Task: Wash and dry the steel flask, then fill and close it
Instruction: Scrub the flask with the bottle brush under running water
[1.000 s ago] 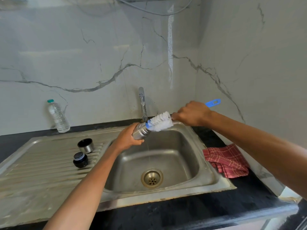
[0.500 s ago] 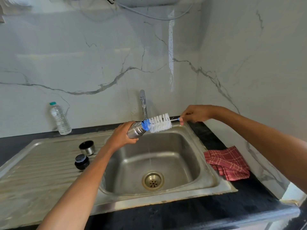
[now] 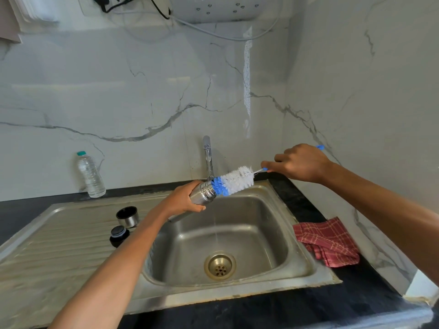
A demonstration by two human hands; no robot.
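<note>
- The steel flask [image 3: 203,194] is held tilted over the sink [image 3: 306,264], mouth toward the tap [image 3: 207,155], with the left hand [image 3: 183,200] wrapped round its body.
- The bottle brush [image 3: 234,180] has only its blue tip at the mouth; the right hand [image 3: 300,162] grips the handle.
- Judged: washing step; next, push the bristles in straight and scrub.
- Cap [image 3: 118,235] and cup [image 3: 127,216] wait on the drainboard, with the red cloth [image 3: 327,242] on the counter [image 3: 297,307].

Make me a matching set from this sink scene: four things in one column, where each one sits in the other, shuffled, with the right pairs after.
1. steel flask
2. red checked cloth
3. plastic water bottle
4. bottle brush

A. on the counter right of the sink
B. tip at the flask's mouth
C. in the left hand
D. by the back wall

Pairs: 1-C, 2-A, 3-D, 4-B
</note>
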